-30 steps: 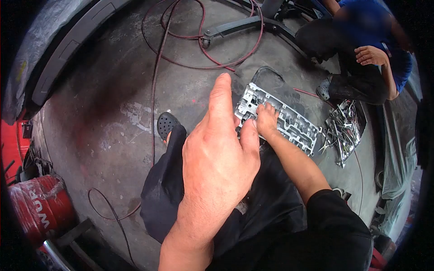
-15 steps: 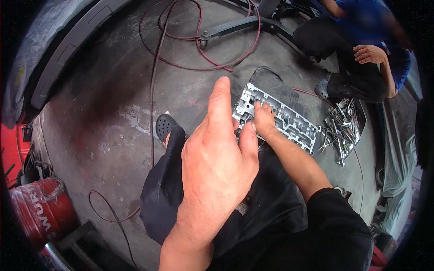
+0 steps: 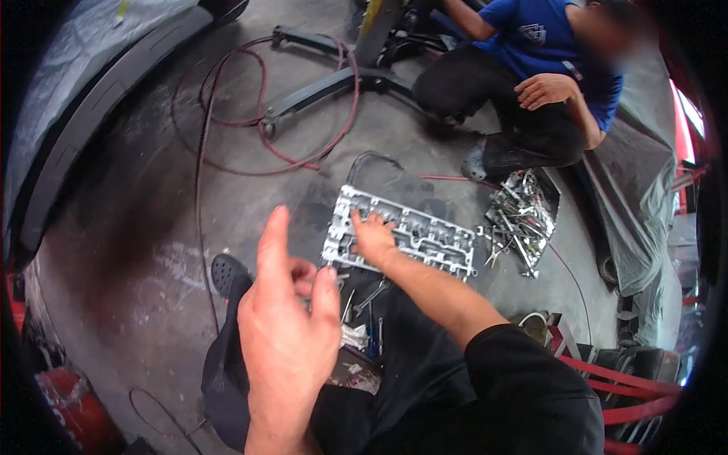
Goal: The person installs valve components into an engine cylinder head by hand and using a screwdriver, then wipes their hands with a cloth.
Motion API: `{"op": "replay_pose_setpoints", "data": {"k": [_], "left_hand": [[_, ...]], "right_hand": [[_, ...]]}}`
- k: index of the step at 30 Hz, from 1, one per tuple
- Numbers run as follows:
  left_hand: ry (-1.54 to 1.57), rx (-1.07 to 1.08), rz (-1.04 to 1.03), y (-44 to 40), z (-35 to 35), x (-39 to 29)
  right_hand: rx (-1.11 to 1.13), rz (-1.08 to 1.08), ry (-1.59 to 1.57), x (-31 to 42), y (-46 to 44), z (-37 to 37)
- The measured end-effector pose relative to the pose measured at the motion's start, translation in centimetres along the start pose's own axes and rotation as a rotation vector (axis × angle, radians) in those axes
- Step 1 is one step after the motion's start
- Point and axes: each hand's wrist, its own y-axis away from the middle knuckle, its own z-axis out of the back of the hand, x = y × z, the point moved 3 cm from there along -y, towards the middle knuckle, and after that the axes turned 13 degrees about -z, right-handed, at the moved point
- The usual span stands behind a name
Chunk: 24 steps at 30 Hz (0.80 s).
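A silvery metal engine part (image 3: pixel 444 231) with many recesses lies on the floor in front of my knees. My right hand (image 3: pixel 374 236) rests on its left half, fingers spread over the recesses and holding nothing. Nearer the camera, my left hand (image 3: pixel 292 318) is raised with its back toward me, index finger stretched out and thumb apart. Nothing shows in it, though its other fingers are partly hidden. Below the metal part lie a wrench (image 3: pixel 370 297) and blue-handled tools (image 3: pixel 372 337).
A person in a blue shirt (image 3: pixel 523 34) crouches at the upper right, a hand (image 3: pixel 546 91) over the knee. Tools fill a tray (image 3: pixel 552 199). A red hose (image 3: pixel 201 167) loops near a wheeled stand (image 3: pixel 318 89). A red drum (image 3: pixel 80 409) stands lower left.
The view has shifted, so the metal part, tray and other person appear further left and lower. Tools below the metal part now show. My left hand appears lower; my right hand stays on the part.
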Motion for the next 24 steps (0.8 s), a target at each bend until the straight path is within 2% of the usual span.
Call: {"op": "replay_pose_setpoints", "data": {"k": [13, 15, 24], "left_hand": [[-0.048, 0.016, -0.031, 0.2, -1.0, 0.0], [-0.076, 0.037, -0.064, 0.1, -1.1, -0.2], [-0.117, 0.121, -0.087, 0.0, -2.3, 0.5]], "right_hand": [[0.001, 0.071, 0.023, 0.1, -0.1, -0.4], [-0.028, 0.150, 0.080, 0.6, -0.4, -0.4], [-0.028, 0.171, 0.109, 0.6, -0.2, 0.3]]}}
